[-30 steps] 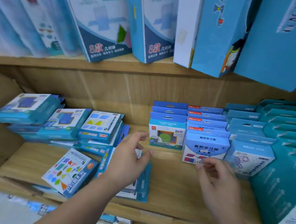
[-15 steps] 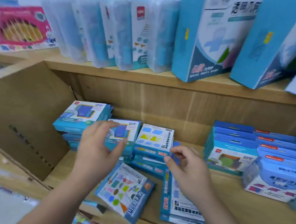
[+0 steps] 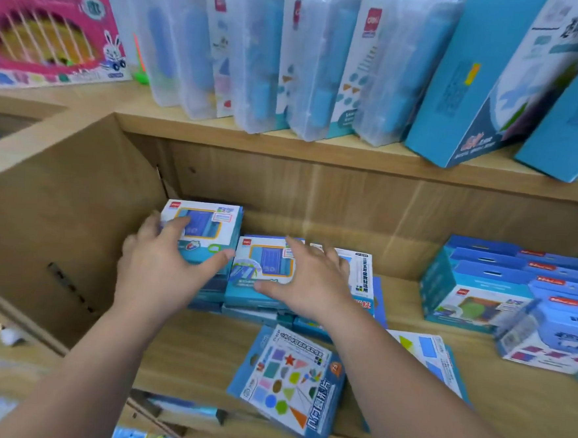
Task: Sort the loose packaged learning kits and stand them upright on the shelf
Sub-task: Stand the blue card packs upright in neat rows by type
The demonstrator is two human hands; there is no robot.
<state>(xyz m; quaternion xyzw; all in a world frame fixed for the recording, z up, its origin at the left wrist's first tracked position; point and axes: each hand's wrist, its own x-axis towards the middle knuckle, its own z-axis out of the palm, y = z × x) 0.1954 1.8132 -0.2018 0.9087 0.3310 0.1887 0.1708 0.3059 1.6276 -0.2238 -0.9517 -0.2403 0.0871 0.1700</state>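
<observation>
Nearest me, a flat blue card pack printed with coloured shapes [image 3: 286, 383] lies face up at the front of the pale wooden shelf [image 3: 196, 349]. Past it, both hands are spread wide and clasp nothing. The left hand [image 3: 161, 264] rests on the top blue-and-white boxed kit [image 3: 209, 220] of the left stack, thumb at its near edge. The right hand [image 3: 307, 281] lies flat on the neighbouring blue-windowed box [image 3: 264, 261]. Better to lift one box at a time by its sides, so the stacks don't slide. Farther right, rows of blue hang-tab boxes [image 3: 474, 293] already stand upright.
</observation>
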